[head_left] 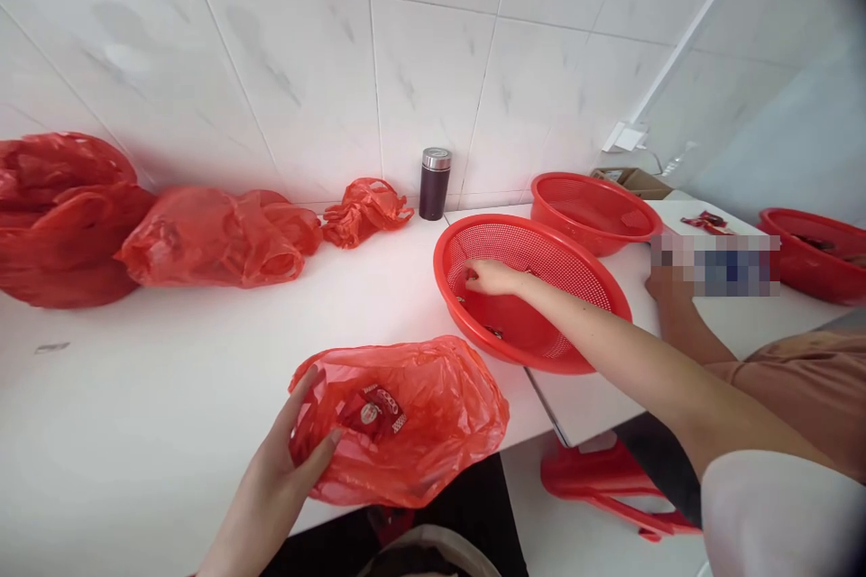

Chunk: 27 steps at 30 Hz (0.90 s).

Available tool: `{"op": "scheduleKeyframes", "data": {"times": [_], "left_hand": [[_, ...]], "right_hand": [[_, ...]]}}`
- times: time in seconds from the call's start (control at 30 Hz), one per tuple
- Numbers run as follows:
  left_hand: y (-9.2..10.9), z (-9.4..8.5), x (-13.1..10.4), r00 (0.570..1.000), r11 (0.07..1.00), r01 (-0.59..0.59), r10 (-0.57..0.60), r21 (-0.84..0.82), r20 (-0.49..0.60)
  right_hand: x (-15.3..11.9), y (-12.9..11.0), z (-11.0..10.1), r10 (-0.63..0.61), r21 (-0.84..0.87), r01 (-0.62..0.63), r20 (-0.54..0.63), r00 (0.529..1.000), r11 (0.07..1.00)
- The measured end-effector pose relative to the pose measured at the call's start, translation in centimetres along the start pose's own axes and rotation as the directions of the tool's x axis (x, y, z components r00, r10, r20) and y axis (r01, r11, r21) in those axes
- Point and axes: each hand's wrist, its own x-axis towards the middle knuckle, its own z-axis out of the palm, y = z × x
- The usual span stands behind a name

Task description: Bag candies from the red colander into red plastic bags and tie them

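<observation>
My left hand [280,455] grips the left edge of an open red plastic bag [446,433], which lies at the table's front edge. Inside the bag is a small dark red packet [379,410] with white print. My right hand [492,278] reaches into a large red perforated plastic basket [450,293]. Its fingers are pinched together near the basket's left wall, and whatever is between them is too small to make out. A few small pieces [495,332] lie on the basket's bottom.
Filled red bags [216,239] and a crumpled red bag [365,212] line the wall at the left. A dark tumbler [434,185] stands behind the basket. Farther right are a second red basket [595,212], a co-worker's arm [690,325] and a red basin [812,266]. Below is a red stool [609,478].
</observation>
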Motion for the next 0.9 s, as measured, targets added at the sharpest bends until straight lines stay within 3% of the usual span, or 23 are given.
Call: {"op": "scheduleKeyframes", "data": {"times": [0.13, 0.27, 0.37, 0.43, 0.5, 0.57, 0.63, 0.67, 0.7, 0.8, 0.9], "left_hand": [[0.9, 0.4, -0.1, 1.0, 0.999, 0.007, -0.007, -0.034, 0.008], [1.6, 0.7, -0.3, 1.0, 0.999, 0.004, -0.004, -0.053, 0.006], [1.1, 0.5, -0.3, 1.0, 0.997, 0.007, -0.008, -0.077, -0.006], [0.5, 0.2, -0.3, 1.0, 0.997, 0.027, -0.027, -0.078, 0.0], [0.1, 0.1, -0.1, 0.999, 0.995, 0.037, -0.035, -0.09, 0.019], [-0.1, 0.0, 0.0, 0.999, 0.993, 0.029, -0.025, -0.112, 0.034], [0.1, 0.1, 0.0, 0.999, 0.992, 0.019, -0.013, -0.123, 0.043], [0.2, 0.1, -0.1, 0.999, 0.993, 0.014, -0.009, -0.118, 0.046], [0.3, 0.1, -0.2, 0.999, 0.994, 0.011, -0.005, -0.109, 0.051], [0.4, -0.2, -0.5, 0.998, 0.997, -0.001, 0.006, -0.083, 0.059], [0.1, -0.7, -0.9, 0.999, 0.998, -0.004, 0.007, -0.066, 0.045]], "right_hand": [[-1.6, -1.5, 1.0, -0.078, 0.036, 0.074, 0.096, 0.992, 0.997], [-1.7, -2.6, 1.7, -0.089, 0.048, 0.087, 0.036, 0.995, 0.995], [-2.2, -3.6, -0.9, -0.078, 0.09, 0.082, -0.045, 0.996, 0.993], [-3.8, -5.4, -3.3, -0.087, 0.222, 0.114, -0.131, 0.988, 0.968], [-6.4, -8.1, -4.8, -0.149, 0.538, 0.237, -0.202, 0.968, 0.809], [-9.3, -11.3, -4.5, -0.314, 0.728, 0.289, -0.106, 0.943, 0.622], [-11.5, -14.0, -2.3, -0.455, 0.795, 0.241, 0.049, 0.889, 0.557], [-12.2, -14.9, -0.6, -0.486, 0.77, 0.239, 0.103, 0.868, 0.591], [-12.5, -15.4, 1.0, -0.471, 0.697, 0.269, 0.111, 0.875, 0.665], [-12.5, -15.5, 4.6, -0.29, 0.337, 0.254, 0.06, 0.955, 0.906], [-12.5, -14.7, 3.8, -0.289, 0.235, 0.259, 0.102, 0.952, 0.937]]}}
